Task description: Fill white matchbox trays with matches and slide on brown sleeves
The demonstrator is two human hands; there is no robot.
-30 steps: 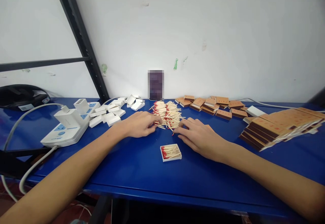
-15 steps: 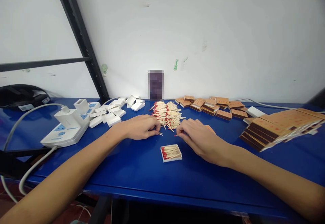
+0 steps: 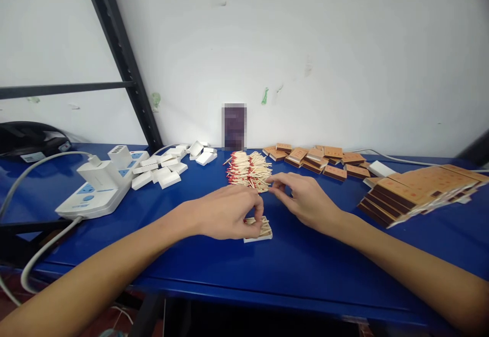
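My left hand [image 3: 233, 212] is closed in a pinch over a small white matchbox tray [image 3: 257, 240], covering its left part. Its fingertips are down among the matches in the tray, and the match ends in its grip are mostly hidden. Behind the tray lies a heap of red-tipped wooden matches [image 3: 250, 169]. At the heap's front right edge is my right hand [image 3: 305, 194], fingers curled and thumb near the index finger. Whatever is between those fingertips is too small to make out.
White empty trays [image 3: 166, 166] lie loose at the back left, beside a power strip [image 3: 110, 197] with cables. Brown matchbox sleeves [image 3: 334, 173] are scattered at the back right. A stack of sleeves [image 3: 405, 194] stands at the right. A pixelated dark rectangle [image 3: 235, 125] is by the wall.
My left hand has moved right and nearer, from beside the heap to over the tray, with matches. My right hand has shifted slightly up towards the heap; the match tip at its fingers no longer shows.
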